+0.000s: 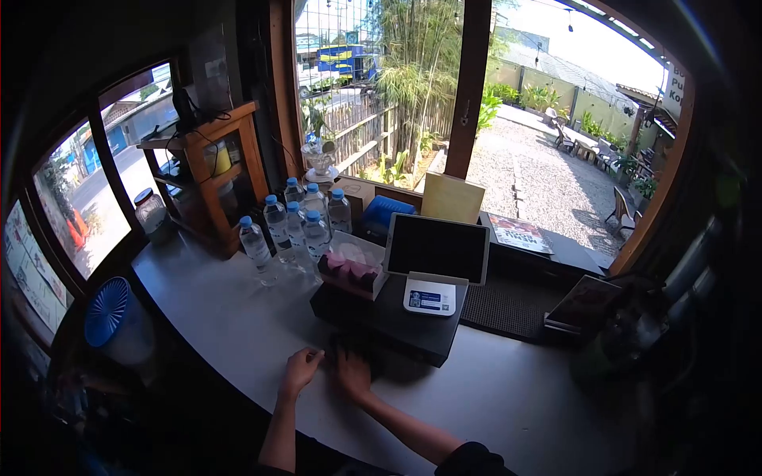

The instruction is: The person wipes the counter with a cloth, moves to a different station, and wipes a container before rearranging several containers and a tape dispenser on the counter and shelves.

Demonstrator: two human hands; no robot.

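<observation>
Bright window [467,95] behind a pale bench [500,397], black box [397,332] sitting on it. Right hand [352,374] is at the box's near side, partly in shadow, can't tell if it's gripping. Left hand [303,370] is loosely curled just beside, grip unclear too. Tablet [436,247] and tissues [349,276] on top, bottles [316,233] to the left.

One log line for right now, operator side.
left hand: fingers curled, grip unclear | right hand: near side of black box, fingertips shadowed | tablet: propped above black box
</observation>
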